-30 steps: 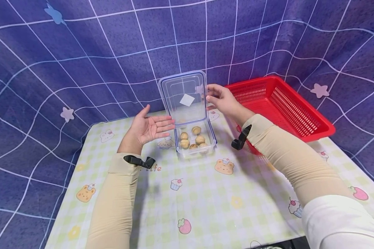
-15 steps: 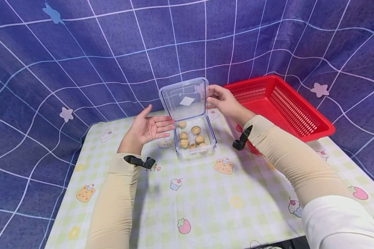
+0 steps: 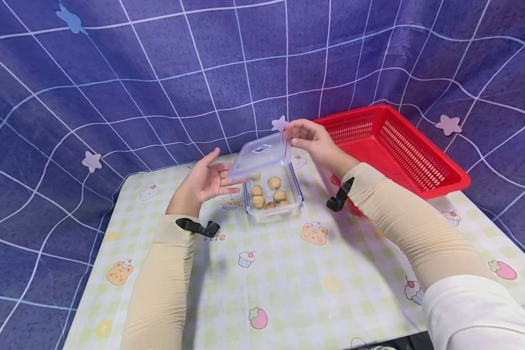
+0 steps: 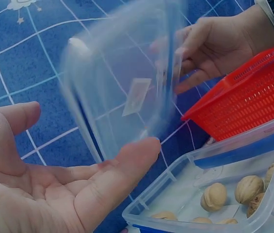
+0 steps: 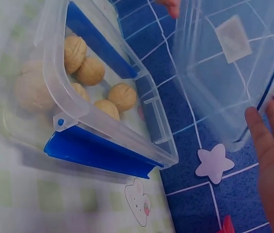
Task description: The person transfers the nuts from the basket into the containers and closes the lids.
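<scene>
A clear plastic lid [image 3: 247,158] with a small label is tilted above the back of a clear food container [image 3: 298,194], blurred by motion. Several walnuts [image 3: 274,183] lie inside the container, whose blue side clips [image 5: 103,151] show in the right wrist view. My right hand [image 3: 311,138] holds the lid's right edge between thumb and curved fingers. At the lid's left edge, my left hand [image 3: 205,180] is palm up with its fingers extended, the fingertips right at the edge and overlapping the container's left side in the head view.
A red perforated plastic basket [image 3: 382,133] stands at the back right, behind my right forearm. The table has a checked, cartoon-printed cloth [image 3: 288,291]. Behind it hangs a blue curtain [image 3: 157,63] with a white grid.
The lid has swung down from nearly upright to a low slant over the container's back. Both hands have stayed almost in place at its sides.
</scene>
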`<move>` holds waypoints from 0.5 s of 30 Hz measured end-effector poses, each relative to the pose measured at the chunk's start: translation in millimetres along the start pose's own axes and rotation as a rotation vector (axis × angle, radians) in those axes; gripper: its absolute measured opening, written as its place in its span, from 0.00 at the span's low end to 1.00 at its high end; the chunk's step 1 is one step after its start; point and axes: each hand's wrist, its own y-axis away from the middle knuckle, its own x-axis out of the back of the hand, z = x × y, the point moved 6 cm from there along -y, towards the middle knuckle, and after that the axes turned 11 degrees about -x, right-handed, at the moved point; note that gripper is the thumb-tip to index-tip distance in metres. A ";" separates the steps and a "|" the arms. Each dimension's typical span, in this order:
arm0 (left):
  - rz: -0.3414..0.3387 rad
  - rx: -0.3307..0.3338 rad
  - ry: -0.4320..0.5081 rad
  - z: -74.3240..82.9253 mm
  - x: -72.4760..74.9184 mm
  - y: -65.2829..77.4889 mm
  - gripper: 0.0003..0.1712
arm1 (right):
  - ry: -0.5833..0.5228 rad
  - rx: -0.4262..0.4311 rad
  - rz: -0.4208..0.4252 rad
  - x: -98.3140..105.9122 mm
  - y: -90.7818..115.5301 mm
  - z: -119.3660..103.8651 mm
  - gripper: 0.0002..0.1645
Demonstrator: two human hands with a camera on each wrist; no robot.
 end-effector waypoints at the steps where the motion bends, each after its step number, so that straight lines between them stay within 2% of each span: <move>1: 0.000 -0.002 -0.010 -0.2 -0.2 -0.2 0.50 | -0.009 0.011 -0.004 -0.2 0.2 -0.9 0.21; 10: 0.030 -0.014 -0.114 -3.0 2.7 -3.5 0.49 | -0.088 0.010 0.004 -2.2 1.0 -4.4 0.22; 15: 0.042 -0.011 -0.112 -4.5 3.1 -4.1 0.49 | -0.127 -0.018 0.028 -1.2 0.6 -2.8 0.22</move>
